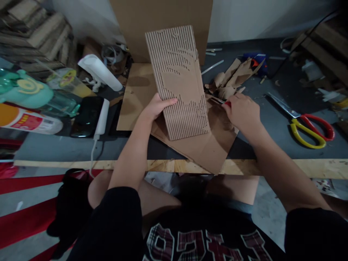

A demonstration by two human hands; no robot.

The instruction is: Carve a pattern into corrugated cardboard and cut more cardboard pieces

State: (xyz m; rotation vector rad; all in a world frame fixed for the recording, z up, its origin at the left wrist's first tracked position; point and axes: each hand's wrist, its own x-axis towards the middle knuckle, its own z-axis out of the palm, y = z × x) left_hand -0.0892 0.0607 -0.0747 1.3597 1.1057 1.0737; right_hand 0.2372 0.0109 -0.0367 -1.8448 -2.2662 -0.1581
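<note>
My left hand [159, 106] grips the left edge of a ridged cardboard piece [178, 117], its thumb on the front. The piece is raised and tilted, with smooth patches among its ridges. To its right, my right hand [243, 110] is closed around a small red-handled tool [226, 104], whose thin metal end points left toward the cardboard's edge. What the tool is exactly, I cannot make out. Flat brown cardboard sheets [136, 96] lie beneath on the dark table. Torn cardboard scraps [233, 76] are heaped just beyond my right hand.
Scissors [296, 117] with red and yellow handles lie at the right. On the left are a black phone [87, 116], a white cabled device [102, 117], an orange bottle [29, 119] and a drink cup [73, 81]. A large cardboard sheet [130, 21] stands behind.
</note>
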